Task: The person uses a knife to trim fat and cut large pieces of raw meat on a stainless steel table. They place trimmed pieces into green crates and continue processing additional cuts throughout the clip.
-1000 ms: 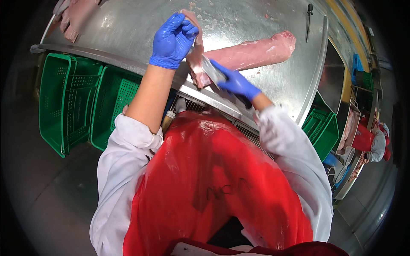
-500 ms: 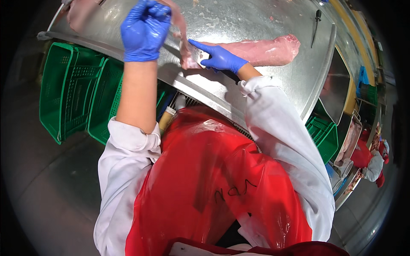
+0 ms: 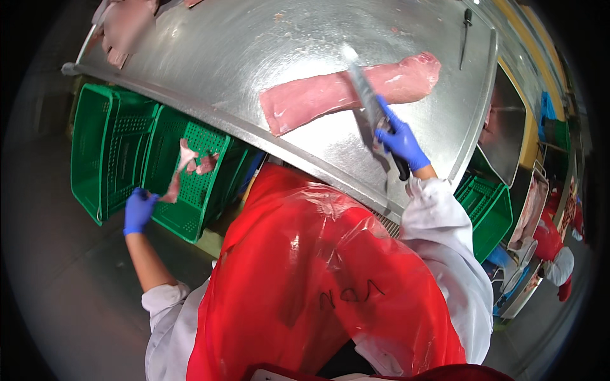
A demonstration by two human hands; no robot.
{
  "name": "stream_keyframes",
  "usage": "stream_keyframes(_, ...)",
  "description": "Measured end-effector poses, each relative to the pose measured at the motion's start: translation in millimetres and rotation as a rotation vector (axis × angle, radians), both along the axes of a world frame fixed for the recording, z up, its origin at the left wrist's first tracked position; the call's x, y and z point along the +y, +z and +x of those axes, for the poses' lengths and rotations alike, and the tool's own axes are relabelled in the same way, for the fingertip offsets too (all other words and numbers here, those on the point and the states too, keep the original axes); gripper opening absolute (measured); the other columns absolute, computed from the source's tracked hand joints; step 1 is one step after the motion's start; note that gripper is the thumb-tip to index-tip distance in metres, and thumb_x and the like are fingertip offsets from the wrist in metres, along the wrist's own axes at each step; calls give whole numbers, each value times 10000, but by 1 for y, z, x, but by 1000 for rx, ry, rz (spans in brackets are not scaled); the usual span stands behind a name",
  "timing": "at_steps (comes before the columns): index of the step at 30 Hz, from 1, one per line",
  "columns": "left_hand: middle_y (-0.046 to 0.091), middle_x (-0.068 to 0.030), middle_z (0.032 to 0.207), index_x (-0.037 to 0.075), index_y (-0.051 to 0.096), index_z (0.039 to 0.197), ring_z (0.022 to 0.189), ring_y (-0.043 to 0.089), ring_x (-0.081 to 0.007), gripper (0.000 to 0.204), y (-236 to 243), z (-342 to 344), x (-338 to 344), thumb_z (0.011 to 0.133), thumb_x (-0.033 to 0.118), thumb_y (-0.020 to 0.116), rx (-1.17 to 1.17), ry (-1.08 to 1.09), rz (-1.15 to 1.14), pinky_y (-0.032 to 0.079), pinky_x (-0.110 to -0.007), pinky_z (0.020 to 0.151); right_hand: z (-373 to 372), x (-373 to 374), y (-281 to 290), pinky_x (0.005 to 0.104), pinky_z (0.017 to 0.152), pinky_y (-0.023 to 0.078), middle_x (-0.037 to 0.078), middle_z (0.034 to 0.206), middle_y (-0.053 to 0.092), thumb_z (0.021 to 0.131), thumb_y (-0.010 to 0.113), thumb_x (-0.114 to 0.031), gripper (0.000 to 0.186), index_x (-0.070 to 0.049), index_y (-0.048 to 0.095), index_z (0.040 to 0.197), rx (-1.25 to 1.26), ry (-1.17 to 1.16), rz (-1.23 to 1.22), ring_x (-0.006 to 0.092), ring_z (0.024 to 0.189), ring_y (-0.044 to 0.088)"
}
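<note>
A long pink slab of meat (image 3: 330, 95) lies on the steel table (image 3: 254, 51). My right hand (image 3: 400, 141), in a blue glove, grips a knife (image 3: 365, 95) whose blade rests across the slab. My left hand (image 3: 138, 211), also gloved blue, reaches down left of the table over a green plastic crate (image 3: 190, 190). A thin strip of meat trimming (image 3: 184, 168) hangs at its fingertips above the crate; whether the fingers still pinch it I cannot tell. I wear a red apron and white sleeves.
A second green crate (image 3: 105, 152) stands beside the first, another green crate (image 3: 489, 209) at the table's right end. More meat (image 3: 124, 25) lies at the table's far left corner, a second knife (image 3: 466, 35) at the far right. A person in red works at right (image 3: 559, 247).
My left hand has swung down from the tabletop to the green crate with the trimmed strip. My right hand now holds the knife across the slab further right.
</note>
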State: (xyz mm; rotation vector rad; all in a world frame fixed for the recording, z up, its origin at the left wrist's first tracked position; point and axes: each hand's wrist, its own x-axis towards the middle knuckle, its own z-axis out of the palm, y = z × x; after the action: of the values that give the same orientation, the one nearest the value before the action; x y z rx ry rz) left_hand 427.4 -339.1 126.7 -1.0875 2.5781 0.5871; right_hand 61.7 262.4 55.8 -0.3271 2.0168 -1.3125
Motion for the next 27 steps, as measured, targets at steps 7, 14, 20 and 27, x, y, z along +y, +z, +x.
stream_keyframes(7, 559, -247, 1333, 8, 498, 1371, 1249, 524, -422, 907, -98, -298, 250, 672, 482, 829, 525, -797, 49, 399, -524, 1074, -64, -19, -27, 263, 549, 529, 91, 1022, 669, 885, 647, -29, 830, -234, 274, 1597, 224, -465, -37, 100, 640, 593)
stream_keyframes(14, 544, -213, 1288, 17, 421, 1408, 1200, 531, -377, 783, -111, -392, 308, 760, 330, 727, 103, -824, -16, 434, -525, 999, -6, -76, -38, 553, 772, 509, 307, 891, 671, 929, 480, -124, 783, -218, 98, 1607, 391, -24, 628, 468, 812, 663)
stream_keyframes(20, 637, -248, 1195, -42, 465, 1365, 1097, 644, -407, 822, -118, -454, 288, 730, 389, 760, 80, -714, 278, 520, -468, 948, 80, -84, -11, 554, 737, 513, 282, 873, 677, 879, 529, -80, 853, -182, 95, 1606, 277, -70, 724, 461, 780, 658)
stream_keyframes(27, 622, -207, 1225, -26, 466, 1409, 1105, 628, -343, 736, -144, -463, 203, 792, 280, 725, 165, -74, 1370, 514, -468, 971, 145, -53, 4, 510, 671, 495, 239, 845, 661, 874, 550, -105, 818, -246, 189, 1594, 227, -184, 446, 431, 707, 642)
